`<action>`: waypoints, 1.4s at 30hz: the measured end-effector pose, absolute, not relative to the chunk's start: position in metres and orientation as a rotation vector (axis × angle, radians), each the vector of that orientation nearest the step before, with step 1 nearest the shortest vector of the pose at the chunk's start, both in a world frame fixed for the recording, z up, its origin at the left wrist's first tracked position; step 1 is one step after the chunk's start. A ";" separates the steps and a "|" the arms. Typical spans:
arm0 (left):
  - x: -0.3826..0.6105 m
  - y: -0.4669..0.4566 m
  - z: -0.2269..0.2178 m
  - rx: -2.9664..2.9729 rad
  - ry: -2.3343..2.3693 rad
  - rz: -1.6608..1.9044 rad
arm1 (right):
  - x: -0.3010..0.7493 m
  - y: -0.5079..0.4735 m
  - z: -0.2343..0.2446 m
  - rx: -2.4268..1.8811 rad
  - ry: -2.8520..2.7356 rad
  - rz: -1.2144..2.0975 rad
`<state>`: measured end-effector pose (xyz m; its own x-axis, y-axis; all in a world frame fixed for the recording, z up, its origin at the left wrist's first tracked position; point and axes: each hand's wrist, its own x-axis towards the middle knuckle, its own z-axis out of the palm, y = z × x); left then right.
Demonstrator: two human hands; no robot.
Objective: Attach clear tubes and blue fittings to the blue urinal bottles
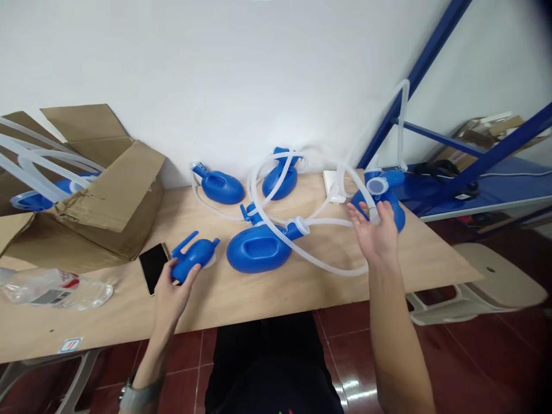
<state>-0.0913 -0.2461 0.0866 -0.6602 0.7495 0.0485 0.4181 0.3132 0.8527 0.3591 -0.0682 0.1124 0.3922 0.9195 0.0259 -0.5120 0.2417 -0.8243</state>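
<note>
My left hand [175, 293] is closed around a blue plastic funnel-shaped piece [192, 260] with a side handle and a narrow spout. My right hand [374, 233] is palm up with fingers apart, at the end of a clear plastic tube [366, 198]; whether it touches the tube I cannot tell. Just behind that hand stands a blue urinal bottle [394, 210] with a white-rimmed opening. Between my hands, a larger blue urinal bottle [259, 250] lies on its side, a looped tube passing over its neck. Two more blue bottles, one left [223, 188] and one right [280, 181], lie by the wall.
On the wooden table [276, 296], an open cardboard box [99, 230] holds tubes and blue parts. A phone [153, 267] and a clear water bottle [64, 289] lie nearby. A white box [334, 187] sits at the back, a blue metal frame [418, 63] at right, a stool [495, 276] below.
</note>
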 end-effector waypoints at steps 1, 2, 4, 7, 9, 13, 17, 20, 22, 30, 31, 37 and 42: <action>-0.097 -0.236 0.084 1.040 2.271 1.288 | 0.365 -0.058 0.112 -0.882 -0.630 0.989; -0.102 -0.225 0.081 1.031 2.281 1.277 | 0.370 -0.048 0.113 -0.968 -0.695 0.918; -0.110 -0.204 0.075 1.036 2.267 1.237 | 0.376 -0.034 0.117 -1.216 -0.850 0.786; -0.118 -0.177 0.068 1.103 2.304 1.139 | 0.371 -0.037 0.125 -1.513 -1.117 0.443; -0.123 -0.162 0.066 1.160 2.343 1.043 | 0.358 -0.053 0.128 -1.503 -1.362 0.104; -0.126 -0.147 0.063 1.320 2.400 0.884 | 0.314 -0.088 0.133 -1.105 -2.074 -0.084; -0.120 -0.147 0.062 1.410 2.549 0.761 | 0.263 -0.088 0.136 -0.978 -2.504 -0.026; -0.106 -0.153 0.063 1.565 2.564 0.987 | 0.238 -0.072 0.133 -1.076 -2.611 0.000; -0.089 -0.158 0.066 1.829 2.315 1.192 | 0.228 -0.063 0.128 -1.149 -2.641 0.038; 0.002 -0.154 0.078 2.150 1.694 0.959 | 0.219 -0.061 0.123 -1.147 -2.654 0.027; 0.008 -0.153 0.077 2.150 1.725 0.960 | 0.221 -0.059 0.125 -1.060 -2.641 0.148; 0.010 -0.145 0.068 2.143 1.684 1.001 | 0.234 -0.051 0.133 -0.759 -2.147 0.917; 0.015 -0.146 0.068 2.062 1.782 1.077 | 0.226 -0.050 0.125 -0.884 -1.739 0.989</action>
<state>0.0153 -0.1460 0.0678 0.0015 0.9235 0.3837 0.7693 -0.2462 0.5895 0.2260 -0.0504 0.1250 -0.3202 0.8761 0.3604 0.1380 0.4195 -0.8972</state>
